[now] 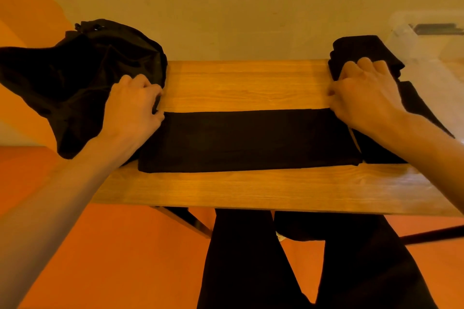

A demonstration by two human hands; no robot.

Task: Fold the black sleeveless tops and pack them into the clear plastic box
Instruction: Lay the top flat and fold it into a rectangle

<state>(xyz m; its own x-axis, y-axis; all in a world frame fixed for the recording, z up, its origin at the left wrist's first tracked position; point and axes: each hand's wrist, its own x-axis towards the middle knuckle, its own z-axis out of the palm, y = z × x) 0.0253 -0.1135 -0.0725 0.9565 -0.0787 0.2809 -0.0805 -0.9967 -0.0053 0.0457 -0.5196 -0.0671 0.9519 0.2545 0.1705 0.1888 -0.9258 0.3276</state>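
wooden table point(251, 190) | cream wall point(226, 2) | orange floor point(113, 258)

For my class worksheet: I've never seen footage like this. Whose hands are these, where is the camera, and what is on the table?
No machine here: a person works with bare hands, filmed by one wide-angle camera worn on the head, looking down. That is why the arms reach in from below. On the wooden table lies a folded black top; the left hand and right hand each grip one end of it. A loose heap of black cloth sits left, a stack of folded tops far right, beside the clear plastic box.
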